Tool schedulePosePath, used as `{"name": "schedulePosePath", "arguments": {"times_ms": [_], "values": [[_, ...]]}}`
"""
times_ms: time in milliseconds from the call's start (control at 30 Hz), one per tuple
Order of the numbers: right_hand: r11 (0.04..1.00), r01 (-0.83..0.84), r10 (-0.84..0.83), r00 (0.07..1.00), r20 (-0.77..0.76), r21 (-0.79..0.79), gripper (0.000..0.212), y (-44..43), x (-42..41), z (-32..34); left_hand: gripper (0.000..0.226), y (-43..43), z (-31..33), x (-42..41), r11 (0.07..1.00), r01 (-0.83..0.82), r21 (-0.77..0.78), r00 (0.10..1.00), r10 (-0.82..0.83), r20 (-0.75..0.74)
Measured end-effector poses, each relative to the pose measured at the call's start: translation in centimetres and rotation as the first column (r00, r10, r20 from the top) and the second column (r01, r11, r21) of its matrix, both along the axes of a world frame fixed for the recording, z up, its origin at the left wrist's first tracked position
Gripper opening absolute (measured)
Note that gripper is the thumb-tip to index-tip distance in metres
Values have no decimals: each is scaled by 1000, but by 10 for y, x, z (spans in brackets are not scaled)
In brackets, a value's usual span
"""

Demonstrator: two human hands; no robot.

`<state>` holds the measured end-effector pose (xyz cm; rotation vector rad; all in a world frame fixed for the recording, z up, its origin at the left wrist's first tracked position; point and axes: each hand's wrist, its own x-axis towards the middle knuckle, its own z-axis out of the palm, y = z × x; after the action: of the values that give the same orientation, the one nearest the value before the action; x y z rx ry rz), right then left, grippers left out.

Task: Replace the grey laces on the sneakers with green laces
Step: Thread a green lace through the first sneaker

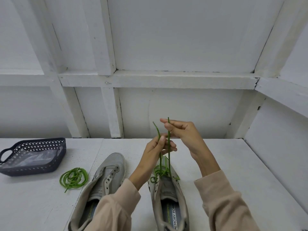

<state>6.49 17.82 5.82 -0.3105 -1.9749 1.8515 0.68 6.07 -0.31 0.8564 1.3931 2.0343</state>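
Head view: by the worktop's left edge sits a dark basket (pixel 38 142) with some clear plastic in it, parked out of the way. Just right of it a spare green lace (pixel 74 177) lies coiled, I'd guess waiting for the left sneaker (pixel 109 170). That sneaker has bare eyelets and its long axis runs near-to-far, toe toward the far edge and angled a bit right.

Then the left hand (pixel 155 150): its grip is a thumb-and-finger pinch on one end of the working lace (pixel 169 161). That lace comes up out of the right sneaker (pixel 166 189), toe also toward the far edge, both strands pulled nearly straight up with the tips on top. The right hand (pixel 182 132) pinches the other end a little higher. Looks like they're evening up the two ends before threading more. Only the eyelets nearest the toe seem laced so far.
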Motion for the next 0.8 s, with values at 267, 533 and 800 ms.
{"name": "schedulePosePath", "arguments": {"times_ms": [267,533,800], "values": [[999,-33,34,999,4,-38,26,-13,-3,-12,30,6,4,4,998,-51,30,998,52,-24],[990,-140,140,988,62,-8,23,1,6,-4,26,7,3,2,1000,17,22,1000,-16,-26],[991,-94,87,993,75,93,14,6,0,8,21,-3,-51,13,982,46,-184,985,-76,-157]]}}
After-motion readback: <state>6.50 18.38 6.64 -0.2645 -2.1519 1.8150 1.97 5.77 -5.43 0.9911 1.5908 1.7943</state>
